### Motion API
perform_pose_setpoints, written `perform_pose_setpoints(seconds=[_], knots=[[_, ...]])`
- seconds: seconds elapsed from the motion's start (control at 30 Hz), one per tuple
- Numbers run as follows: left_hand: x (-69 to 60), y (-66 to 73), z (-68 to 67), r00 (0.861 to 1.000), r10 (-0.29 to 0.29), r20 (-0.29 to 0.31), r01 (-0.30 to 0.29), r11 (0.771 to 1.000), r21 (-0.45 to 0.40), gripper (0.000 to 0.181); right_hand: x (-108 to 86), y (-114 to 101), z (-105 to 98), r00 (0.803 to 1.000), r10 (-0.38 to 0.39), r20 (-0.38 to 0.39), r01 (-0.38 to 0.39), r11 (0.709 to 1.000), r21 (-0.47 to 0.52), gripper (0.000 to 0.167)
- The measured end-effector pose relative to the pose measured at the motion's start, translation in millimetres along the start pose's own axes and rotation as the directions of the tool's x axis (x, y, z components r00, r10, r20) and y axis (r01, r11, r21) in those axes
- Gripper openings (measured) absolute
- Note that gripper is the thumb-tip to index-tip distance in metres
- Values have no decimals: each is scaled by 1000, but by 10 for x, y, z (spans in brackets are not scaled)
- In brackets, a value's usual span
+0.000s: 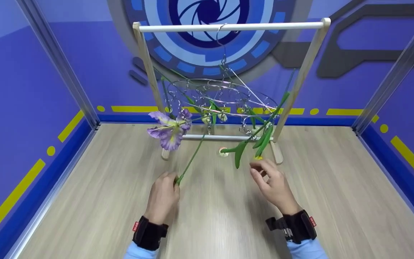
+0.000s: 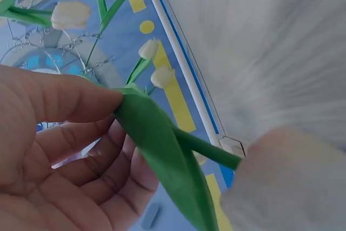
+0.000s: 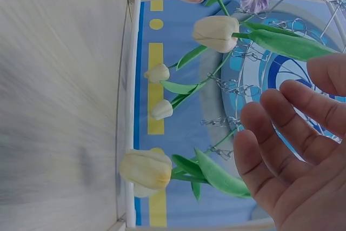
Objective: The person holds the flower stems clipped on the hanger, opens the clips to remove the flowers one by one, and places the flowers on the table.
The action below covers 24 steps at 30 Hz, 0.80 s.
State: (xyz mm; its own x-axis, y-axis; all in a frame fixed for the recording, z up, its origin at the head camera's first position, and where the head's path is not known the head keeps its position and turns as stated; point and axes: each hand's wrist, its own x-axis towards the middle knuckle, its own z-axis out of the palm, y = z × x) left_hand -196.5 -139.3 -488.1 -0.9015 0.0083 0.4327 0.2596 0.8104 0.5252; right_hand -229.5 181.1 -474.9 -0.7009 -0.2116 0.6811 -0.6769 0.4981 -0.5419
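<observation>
Tulip (image 1: pixel 193 158) in the left hand (image 1: pixel 163 194) slanted down from the hanger (image 1: pixel 228 112) toward the person, its upper end near the clips (image 1: pixel 244 129); whether one gripped it could not be told. Thumb and fingers pinched its green leaf (image 2: pixel 162 150), and the pale, blurred mass just beyond was probably its bloom (image 2: pixel 292 182). The right hand (image 1: pixel 273 180) held nothing visible, its fingers loosely bent, near the leaves of another hanging flower (image 1: pixel 264 142).

The tulip looked artificial and probably weighed very little. Its thin stem seemed wiry, apt to bend and spring back rather than snap. The leaf looked smooth and pliable, so a pinch there would likely have let the flower twist or slide. The bloom seemed soft and easily dented, a poor place to squeeze. The stem close to the clips promised the surest hold, with a light grip, since a hard tug might have swung the whole hanger on its rack (image 1: pixel 302 68).
</observation>
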Motion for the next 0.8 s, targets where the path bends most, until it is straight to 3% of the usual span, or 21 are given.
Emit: perform_pose_setpoints(seconds=[0.5,0.8], knots=[[33,-161,-127,994,-107,27,107,994,3,12,-33,-89,234,997,-34,67,34,999,0,20],[61,-269,-172,971,-231,66,232,973,-11,16,-58,-138,334,993,-52,104,52,999,9,22]])
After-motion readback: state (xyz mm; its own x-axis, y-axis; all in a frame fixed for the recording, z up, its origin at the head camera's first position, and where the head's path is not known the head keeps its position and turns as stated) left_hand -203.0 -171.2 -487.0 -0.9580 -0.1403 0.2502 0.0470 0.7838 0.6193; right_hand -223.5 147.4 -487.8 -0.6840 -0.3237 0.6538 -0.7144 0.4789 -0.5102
